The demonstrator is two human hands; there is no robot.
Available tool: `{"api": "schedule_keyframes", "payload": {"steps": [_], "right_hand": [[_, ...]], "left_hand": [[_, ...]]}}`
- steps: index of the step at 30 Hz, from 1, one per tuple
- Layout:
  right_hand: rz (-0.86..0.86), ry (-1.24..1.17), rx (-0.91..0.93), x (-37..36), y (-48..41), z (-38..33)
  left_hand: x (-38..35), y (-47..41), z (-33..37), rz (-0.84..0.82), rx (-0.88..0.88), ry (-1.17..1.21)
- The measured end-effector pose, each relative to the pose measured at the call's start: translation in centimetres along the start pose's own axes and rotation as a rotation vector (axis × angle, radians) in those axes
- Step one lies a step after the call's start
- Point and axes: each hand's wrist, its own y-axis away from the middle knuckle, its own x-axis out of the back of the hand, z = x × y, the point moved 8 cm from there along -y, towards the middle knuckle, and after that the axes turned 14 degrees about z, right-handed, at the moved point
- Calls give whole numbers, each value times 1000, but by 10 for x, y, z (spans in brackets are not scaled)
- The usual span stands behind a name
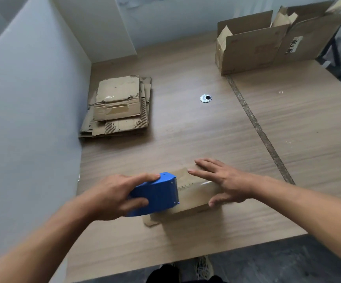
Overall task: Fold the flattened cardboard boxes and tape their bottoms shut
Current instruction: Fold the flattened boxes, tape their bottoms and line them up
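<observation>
The small cardboard box (194,196) is parked near the front edge of the table (186,139), bottom-up by the look of it, and the seam is being taped. The blue tape dispenser (157,193) is gripped by the left hand (110,195), with fingers wrapped round the body and the index finger laid along the top. Its cutter end is set on the box's left part. The box is pinned down by the right hand (226,180), fingers spread flat on top and thumb pressed against the near side.

Tip, fwiw: the dispenser is probably best kept low and drawn in one steady line, with the flaps held flush. Otherwise wrinkles or a crooked strip can be expected.

The board is plain matte brown corrugate, and a glossy band of tape can be seen by the right hand. The dispenser is smooth hard plastic, wedge-shaped. The flattened boxes (116,107) are stacked back left by the wall, ragged, with fluting exposed along the torn edges.
</observation>
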Motion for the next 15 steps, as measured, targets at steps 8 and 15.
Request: {"api": "schedule_keyframes", "payload": {"steps": [8,15], "right_hand": [[-54,112,54,-1,-3,-3],[-161,194,8,-4,-3,-8]], "left_hand": [[25,13,-54,-227,260,238],[30,26,-76,-349,421,383]]}}
